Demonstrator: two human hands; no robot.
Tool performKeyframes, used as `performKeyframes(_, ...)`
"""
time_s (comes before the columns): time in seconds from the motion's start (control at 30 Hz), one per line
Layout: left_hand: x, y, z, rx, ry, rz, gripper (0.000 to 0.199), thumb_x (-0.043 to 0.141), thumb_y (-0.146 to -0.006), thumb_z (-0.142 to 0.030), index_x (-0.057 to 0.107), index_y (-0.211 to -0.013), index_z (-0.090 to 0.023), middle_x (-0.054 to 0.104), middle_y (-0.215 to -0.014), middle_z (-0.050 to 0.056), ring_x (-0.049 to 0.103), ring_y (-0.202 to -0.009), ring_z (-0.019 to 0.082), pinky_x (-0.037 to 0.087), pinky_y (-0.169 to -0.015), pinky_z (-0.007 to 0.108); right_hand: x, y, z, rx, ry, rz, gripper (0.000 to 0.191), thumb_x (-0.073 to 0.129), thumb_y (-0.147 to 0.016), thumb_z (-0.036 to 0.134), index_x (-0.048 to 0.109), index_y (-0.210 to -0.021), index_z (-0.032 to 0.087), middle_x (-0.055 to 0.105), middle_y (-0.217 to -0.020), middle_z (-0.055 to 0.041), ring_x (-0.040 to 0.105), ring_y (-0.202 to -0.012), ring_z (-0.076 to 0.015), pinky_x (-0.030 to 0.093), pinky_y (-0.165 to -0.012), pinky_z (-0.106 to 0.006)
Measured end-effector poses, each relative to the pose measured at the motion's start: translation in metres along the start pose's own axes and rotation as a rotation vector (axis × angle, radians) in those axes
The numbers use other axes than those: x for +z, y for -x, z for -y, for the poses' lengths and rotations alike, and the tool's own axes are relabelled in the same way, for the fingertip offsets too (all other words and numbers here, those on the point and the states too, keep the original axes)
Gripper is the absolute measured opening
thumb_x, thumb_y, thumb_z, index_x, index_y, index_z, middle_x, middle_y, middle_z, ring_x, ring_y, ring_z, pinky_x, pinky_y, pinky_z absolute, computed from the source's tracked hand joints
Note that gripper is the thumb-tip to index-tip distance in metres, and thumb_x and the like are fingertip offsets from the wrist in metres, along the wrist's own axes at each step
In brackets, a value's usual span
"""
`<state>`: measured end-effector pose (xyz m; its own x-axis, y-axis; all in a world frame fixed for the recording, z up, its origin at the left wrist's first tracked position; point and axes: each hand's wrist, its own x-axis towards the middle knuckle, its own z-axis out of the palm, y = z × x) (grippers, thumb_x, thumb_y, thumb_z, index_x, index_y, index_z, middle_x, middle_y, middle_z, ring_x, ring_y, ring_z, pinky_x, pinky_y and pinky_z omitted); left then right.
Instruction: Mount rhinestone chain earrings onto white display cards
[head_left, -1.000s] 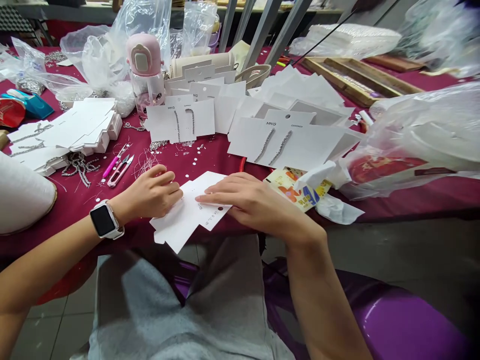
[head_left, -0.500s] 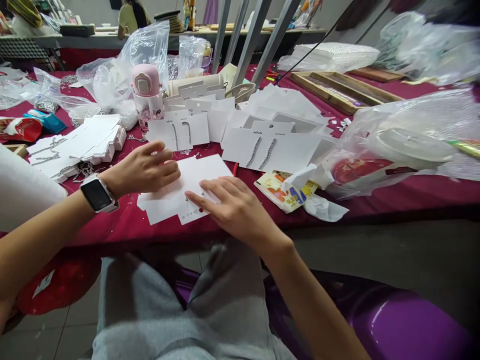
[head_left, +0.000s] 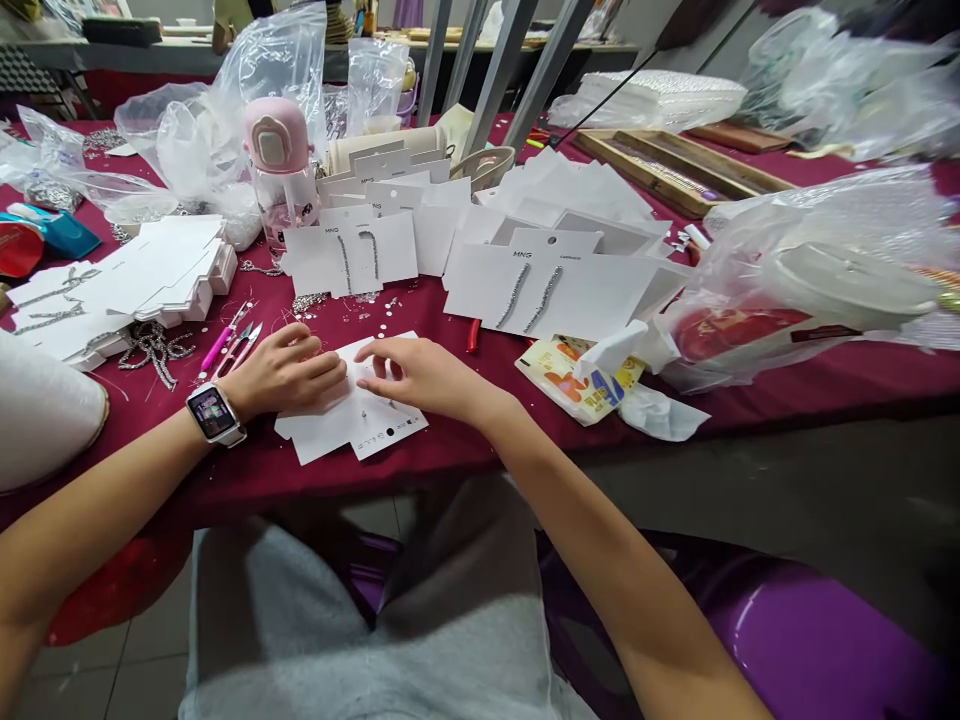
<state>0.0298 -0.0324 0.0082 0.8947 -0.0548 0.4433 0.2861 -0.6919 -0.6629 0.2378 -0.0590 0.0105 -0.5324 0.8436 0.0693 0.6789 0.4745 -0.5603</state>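
A white card (head_left: 330, 432) lies on the dark red cloth in front of me, with small metal studs and a dark round hole near its lower edge. My left hand (head_left: 296, 372), below a wrist watch (head_left: 215, 412), rests on the card's left part with its fingers curled; what they hold, if anything, is hidden. Over the card's right part is my right hand (head_left: 420, 375), its thumb and index finger apart and nothing visible between them. Behind stand white cards with silver chain earrings (head_left: 531, 300) and a similar pair (head_left: 352, 255).
A card stack (head_left: 161, 270) and silver chains (head_left: 154, 350) lie left, near a pink tool (head_left: 217, 348) and scissors (head_left: 244, 350). A pink-lidded bottle (head_left: 277, 150) stands behind. Right are a patterned packet (head_left: 570, 375) and a bagged cup (head_left: 832, 290).
My left hand has come down onto the card. My right hand has lifted, its thumb and index finger now apart. The view has shifted, and the pink tool and scissors now show.
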Motion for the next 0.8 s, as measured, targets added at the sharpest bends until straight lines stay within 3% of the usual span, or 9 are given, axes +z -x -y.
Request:
performKeyframes(0.13, 0.001, -0.001, -0.001, -0.018, -0.014, -0.040, 0.008, 0.058, -0.081, -0.025, 0.061, -0.082, -0.017, 0.064, -0.064, -0.005, 0.050, -0.059, 0.011, 0.045, -0.064, 0.028, 0.013, -0.024, -0.005, -0.077, -0.127, -0.040, 0.020, 0.059, -0.073, 0.019, 0.065, -0.091, 0.015, 0.057, -0.078, -0.0007, 0.049, -0.071, -0.0093, 0.038, -0.066, -0.022)
performKeyframes(0.27, 0.002, 0.002, -0.001, -0.024, -0.019, -0.042, 0.010, 0.052, -0.083, -0.020, 0.061, -0.077, -0.020, 0.065, -0.067, -0.005, 0.051, -0.060, 0.011, 0.045, -0.067, 0.028, 0.023, -0.028, -0.009, -0.041, -0.343, -0.084, 0.016, 0.055, -0.071, 0.019, 0.067, -0.080, 0.015, 0.059, -0.070, 0.0012, 0.048, -0.064, -0.0075, 0.037, -0.061, -0.021)
performKeyframes(0.43, 0.002, 0.005, 0.000, -0.071, 0.030, 0.061, 0.014, 0.048, -0.086, -0.023, 0.061, -0.082, -0.023, 0.067, -0.073, -0.005, 0.053, -0.063, 0.012, 0.042, -0.071, 0.030, 0.027, -0.027, -0.010, 0.014, -0.470, -0.083, 0.014, 0.056, -0.070, 0.020, 0.068, -0.072, 0.013, 0.064, -0.068, -0.0006, 0.053, -0.064, -0.0084, 0.039, -0.059, -0.022)
performKeyframes(0.53, 0.001, 0.006, 0.001, -0.188, 0.093, 0.141, 0.013, 0.049, -0.085, -0.023, 0.061, -0.090, -0.023, 0.068, -0.076, -0.004, 0.055, -0.064, 0.012, 0.041, -0.071, 0.030, 0.027, -0.026, -0.010, 0.002, -0.469, -0.156, 0.012, 0.059, -0.071, 0.022, 0.068, -0.071, 0.014, 0.066, -0.072, -0.0012, 0.055, -0.067, -0.0089, 0.041, -0.062, -0.022)
performKeyframes(0.7, -0.005, 0.006, 0.003, -0.521, 0.202, 0.120, 0.030, 0.048, -0.085, -0.022, 0.051, -0.115, -0.018, 0.068, -0.092, 0.004, 0.058, -0.074, 0.016, 0.040, -0.070, 0.031, 0.011, -0.025, -0.005, 0.006, -0.353, -0.303, 0.009, 0.064, -0.072, 0.024, 0.068, -0.071, 0.016, 0.067, -0.073, -0.0007, 0.052, -0.065, -0.0088, 0.039, -0.061, -0.023)
performKeyframes(0.8, -0.010, 0.003, 0.001, -0.627, 0.179, 0.102, 0.034, 0.050, -0.085, -0.025, 0.048, -0.118, -0.020, 0.065, -0.101, 0.005, 0.056, -0.083, 0.018, 0.039, -0.074, 0.033, -0.006, -0.022, 0.006, -0.006, -0.213, -0.440, 0.008, 0.064, -0.074, 0.021, 0.068, -0.070, 0.014, 0.066, -0.072, -0.0018, 0.050, -0.063, -0.0091, 0.038, -0.061, -0.024)
